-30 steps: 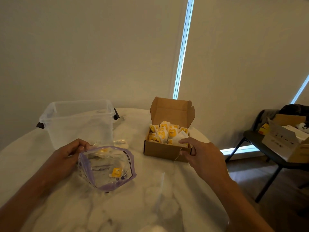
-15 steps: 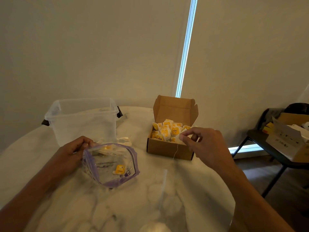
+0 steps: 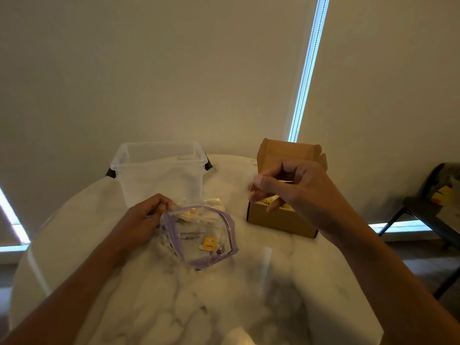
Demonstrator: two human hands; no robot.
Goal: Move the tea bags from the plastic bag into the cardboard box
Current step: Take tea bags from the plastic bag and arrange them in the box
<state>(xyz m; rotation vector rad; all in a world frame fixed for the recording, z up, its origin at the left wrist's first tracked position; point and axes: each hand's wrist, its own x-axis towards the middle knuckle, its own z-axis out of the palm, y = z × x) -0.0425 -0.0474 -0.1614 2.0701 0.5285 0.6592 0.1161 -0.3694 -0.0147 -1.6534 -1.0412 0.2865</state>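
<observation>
Right hand: the thumb and forefinger are pressed together on a thin string, and the remaining fingers are curled toward the palm. Whatever hangs from the string is hidden behind the hand. The hand is positioned above the open cardboard box, whose lid flap stands upright at the rear. Yellow-tagged tea bags lie inside the box, mostly covered by the hand.

Left hand: the thumb and fingertips pinch the far-left rim of the plastic bag, keeping its purple-edged mouth open. The bag lies on the marble table, left of the box and apart from it. A single tea bag with a yellow tag is visible inside the bag.

A clear tub stands upright directly behind the bag.
</observation>
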